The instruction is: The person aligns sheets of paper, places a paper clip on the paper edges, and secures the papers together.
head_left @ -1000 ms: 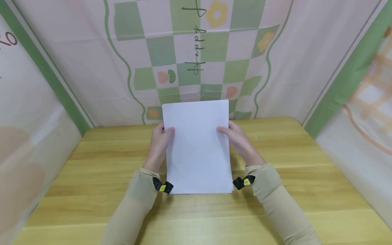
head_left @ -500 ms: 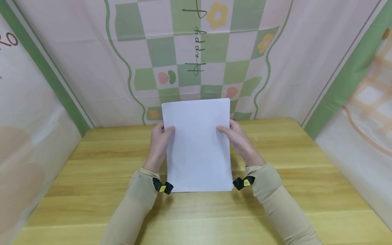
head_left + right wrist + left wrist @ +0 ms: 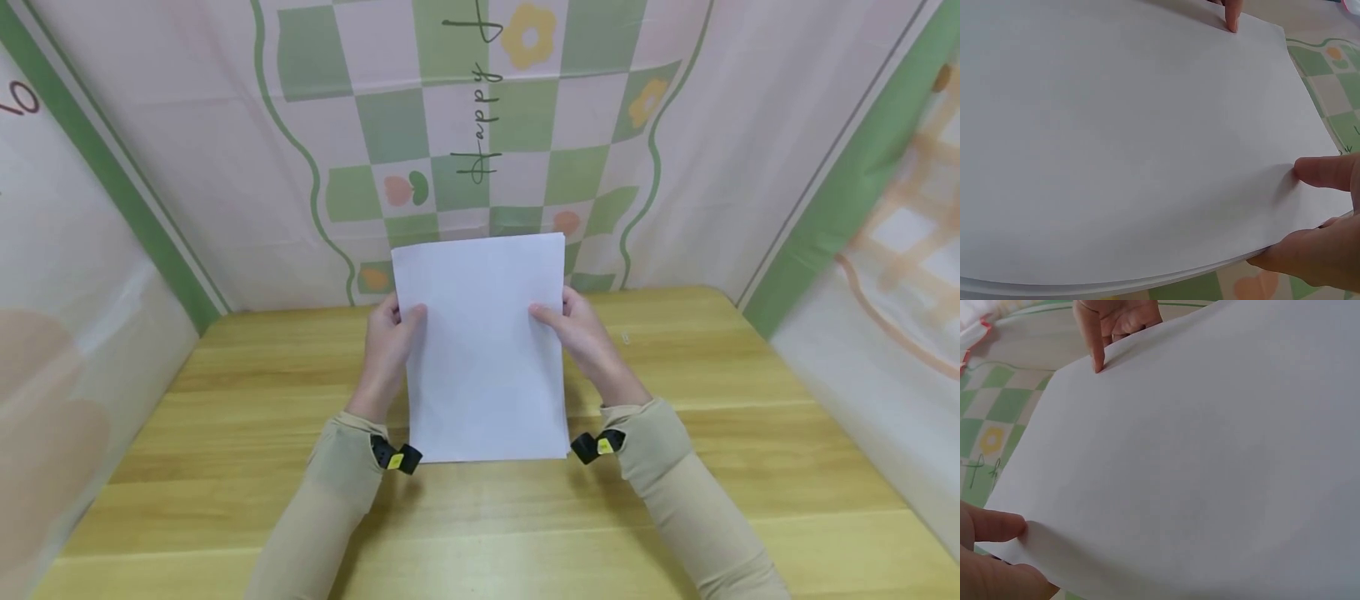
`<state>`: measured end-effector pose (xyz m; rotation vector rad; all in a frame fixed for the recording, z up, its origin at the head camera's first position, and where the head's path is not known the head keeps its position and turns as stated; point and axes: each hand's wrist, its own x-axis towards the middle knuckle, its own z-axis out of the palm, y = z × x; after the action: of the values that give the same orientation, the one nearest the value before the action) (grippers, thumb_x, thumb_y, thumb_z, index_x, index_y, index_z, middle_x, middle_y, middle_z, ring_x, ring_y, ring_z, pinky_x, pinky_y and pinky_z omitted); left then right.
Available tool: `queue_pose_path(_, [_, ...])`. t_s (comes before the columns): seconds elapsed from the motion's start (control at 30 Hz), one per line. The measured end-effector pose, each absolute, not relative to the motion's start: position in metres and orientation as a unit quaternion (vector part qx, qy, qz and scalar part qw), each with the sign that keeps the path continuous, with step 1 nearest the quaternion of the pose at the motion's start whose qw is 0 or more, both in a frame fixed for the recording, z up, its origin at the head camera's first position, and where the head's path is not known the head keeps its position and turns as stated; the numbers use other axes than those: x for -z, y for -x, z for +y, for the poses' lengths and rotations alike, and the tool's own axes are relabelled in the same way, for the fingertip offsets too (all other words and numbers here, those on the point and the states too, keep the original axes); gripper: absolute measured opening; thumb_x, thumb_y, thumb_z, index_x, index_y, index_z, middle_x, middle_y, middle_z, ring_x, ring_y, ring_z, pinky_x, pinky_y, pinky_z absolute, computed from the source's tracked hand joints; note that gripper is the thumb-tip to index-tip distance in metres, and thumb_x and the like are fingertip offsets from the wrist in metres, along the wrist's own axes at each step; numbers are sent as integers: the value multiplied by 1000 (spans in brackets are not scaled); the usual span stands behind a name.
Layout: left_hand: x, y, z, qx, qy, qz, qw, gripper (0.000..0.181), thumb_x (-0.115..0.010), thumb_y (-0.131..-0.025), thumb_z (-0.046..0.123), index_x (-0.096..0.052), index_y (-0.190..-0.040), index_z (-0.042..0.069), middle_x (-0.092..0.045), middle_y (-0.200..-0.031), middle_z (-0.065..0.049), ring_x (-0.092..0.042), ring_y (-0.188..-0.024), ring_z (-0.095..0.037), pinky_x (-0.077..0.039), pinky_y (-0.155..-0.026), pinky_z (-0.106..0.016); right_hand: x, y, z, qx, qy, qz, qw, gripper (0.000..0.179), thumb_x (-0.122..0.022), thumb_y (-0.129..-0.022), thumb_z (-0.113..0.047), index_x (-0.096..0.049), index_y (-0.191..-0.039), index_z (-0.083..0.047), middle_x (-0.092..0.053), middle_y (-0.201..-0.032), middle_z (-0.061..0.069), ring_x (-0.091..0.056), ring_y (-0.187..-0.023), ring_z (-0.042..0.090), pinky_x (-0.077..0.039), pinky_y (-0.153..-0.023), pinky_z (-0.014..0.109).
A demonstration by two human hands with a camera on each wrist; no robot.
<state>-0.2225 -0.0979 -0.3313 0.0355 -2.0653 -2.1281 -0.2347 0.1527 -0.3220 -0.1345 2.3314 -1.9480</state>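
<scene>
Fingers of L hand & R hand pinch blank white paper stack, rect., w/ edges slightly offset.

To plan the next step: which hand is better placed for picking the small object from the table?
Probably the right hand: the small object lies nearer it, across the paper stack from the left hand. Both hands hold the stack.

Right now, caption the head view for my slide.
Two hands hold a stack of white paper over a wood-grain table, before a checkered backdrop.
</scene>
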Motion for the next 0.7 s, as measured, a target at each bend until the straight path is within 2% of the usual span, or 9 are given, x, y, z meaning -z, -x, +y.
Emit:
queue_pose_path(0.37, [326,220,-100,706,-5,-701,101,35,-54,-96,12,-53,-129,4,-62,-122,-14,-60,-110,-20,-46,-97,-36,321,233,153,644,66,762,25,54,-55,-96,-18,-33,-143,-3,-45,-140,20,-46,-126,33,-38,-104,49])
queue_pose_path(0.7, [321,217,-100,715,22,-687,128,36,-55,-95,11,-52,-130,4,-62,-123,-14,-61,-108,-21,-48,-96,-36,317,230,154,653,99,751,2,53,-56,-96,-23,-36,-142,-5,-48,-139,16,-49,-124,28,-40,-103,43])
